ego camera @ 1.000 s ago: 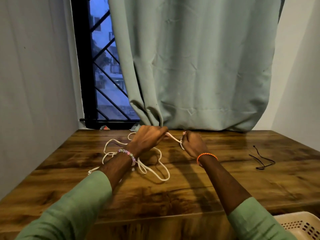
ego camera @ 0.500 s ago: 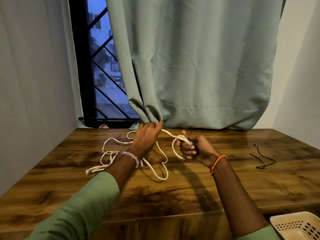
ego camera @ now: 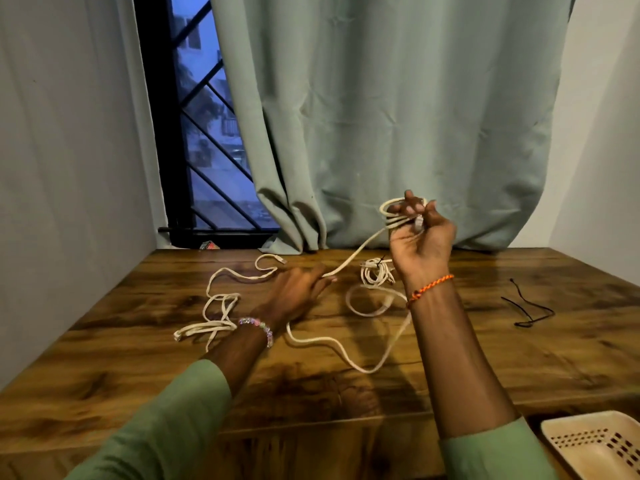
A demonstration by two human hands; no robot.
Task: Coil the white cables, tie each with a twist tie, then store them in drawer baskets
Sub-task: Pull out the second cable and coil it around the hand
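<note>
Up at the raised right hand (ego camera: 420,233), the fingers (ego camera: 410,206) are curled through a few turns of the long white cable (ego camera: 356,252), and a pale plug end sits pinched near the thumb. So that hand holds the growing coil, lifted well above the dark wooden table (ego camera: 485,344).

From the coil the white cable runs down and to the left, taut, to the left hand (ego camera: 294,289). That hand lies low over the table, fingers stretched forward and mostly straight, the cable passing at the fingertips (ego camera: 327,277); whether they pinch it or only guide it is not clear.

The rest of the cable trails in loose loops on the wood, out to the left of the left wrist and in a wide bend between the two forearms.

The risk, judging from here: the loose loops on the left cross one another, and a hard pull could draw them into a knot. The turns round the right fingers could also slip off if those fingers relax.

Just behind the right wrist lies a small white cable bundle (ego camera: 375,273), already coiled and apparently tied with something dark. The trailing cable lies right beside it and could drag it along.

Well off to the right lies a thin black twist tie (ego camera: 528,306), out of the way. A cream perforated plastic basket (ego camera: 595,445) shows at the bottom right corner, below the table edge. Behind the table hangs a pale green curtain (ego camera: 398,116).
</note>
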